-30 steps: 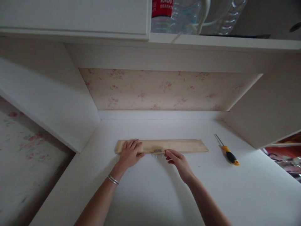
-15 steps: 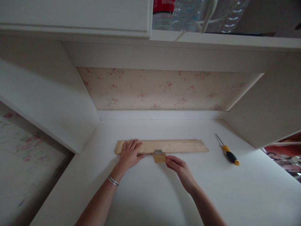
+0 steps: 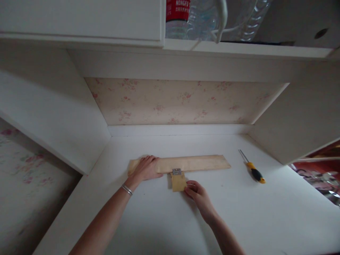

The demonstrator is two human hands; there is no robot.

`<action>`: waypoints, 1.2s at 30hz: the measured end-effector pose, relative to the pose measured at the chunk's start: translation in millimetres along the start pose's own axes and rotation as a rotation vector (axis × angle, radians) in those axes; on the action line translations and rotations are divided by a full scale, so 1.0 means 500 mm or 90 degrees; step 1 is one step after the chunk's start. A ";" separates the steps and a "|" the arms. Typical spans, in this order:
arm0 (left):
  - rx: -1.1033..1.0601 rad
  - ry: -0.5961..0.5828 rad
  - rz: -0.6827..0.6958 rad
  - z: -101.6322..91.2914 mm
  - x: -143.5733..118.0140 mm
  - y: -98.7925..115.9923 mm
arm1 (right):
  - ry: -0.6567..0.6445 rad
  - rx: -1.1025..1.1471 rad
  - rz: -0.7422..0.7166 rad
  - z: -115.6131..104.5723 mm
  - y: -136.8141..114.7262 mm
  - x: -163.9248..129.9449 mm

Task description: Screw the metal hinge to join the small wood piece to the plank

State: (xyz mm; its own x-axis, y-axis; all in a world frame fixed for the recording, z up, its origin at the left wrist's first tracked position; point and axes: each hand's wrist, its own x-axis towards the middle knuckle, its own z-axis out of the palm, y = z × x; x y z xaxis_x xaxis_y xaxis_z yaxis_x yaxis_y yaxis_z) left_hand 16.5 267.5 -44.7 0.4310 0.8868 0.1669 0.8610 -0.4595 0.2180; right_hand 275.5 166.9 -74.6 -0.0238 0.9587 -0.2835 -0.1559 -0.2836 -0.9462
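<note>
A long, pale wooden board [image 3: 195, 163] lies across the white desktop. A small metal hinge [image 3: 176, 171] at its near edge joins it to a small wooden piece [image 3: 179, 182], which sticks out toward me. My left hand [image 3: 146, 168] grips the board's left part, its fingers over the top and the thumb along the near edge. Between thumb and fingers, my right hand [image 3: 198, 195] pinches the small wooden piece by its right side. The right fingertips partly cover that side.
A yellow-and-black screwdriver [image 3: 255, 172] lies right of the board, its shaft pointing away. White side panels [image 3: 294, 117] flank the desktop. Overhead, a shelf [image 3: 239, 49] holds clear plastic bottles [image 3: 177, 16] and a white cable [image 3: 221, 19].
The small wooden piece has swung on its hinge, so more of its face shows. My right hand moved with it, slightly toward me. The left hand's fingers shifted on the board.
</note>
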 end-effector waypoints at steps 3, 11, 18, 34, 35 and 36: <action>0.016 0.035 -0.006 -0.007 -0.011 0.009 | 0.008 0.022 -0.014 0.000 0.006 -0.003; 0.048 0.100 0.013 -0.063 -0.025 0.032 | 0.028 0.084 0.012 0.013 -0.030 -0.033; 0.069 0.125 0.041 -0.084 -0.028 0.042 | 0.037 0.143 -0.063 0.025 -0.072 -0.051; 0.088 0.204 0.039 -0.126 -0.024 0.045 | 0.066 0.084 -0.042 0.015 -0.008 -0.022; 0.091 0.209 0.044 -0.127 -0.024 0.046 | 0.062 0.092 -0.039 0.016 -0.010 -0.021; 0.094 0.214 0.048 -0.129 -0.025 0.047 | 0.057 0.100 -0.035 0.018 -0.013 -0.020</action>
State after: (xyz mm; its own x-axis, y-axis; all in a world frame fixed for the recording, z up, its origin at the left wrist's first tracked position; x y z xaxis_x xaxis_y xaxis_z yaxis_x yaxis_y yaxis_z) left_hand 13.9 242.6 20.1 0.4035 0.7730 0.4896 0.8704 -0.4893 0.0552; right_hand 268.2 159.4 -64.0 0.0755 0.9651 -0.2507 -0.3064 -0.2168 -0.9269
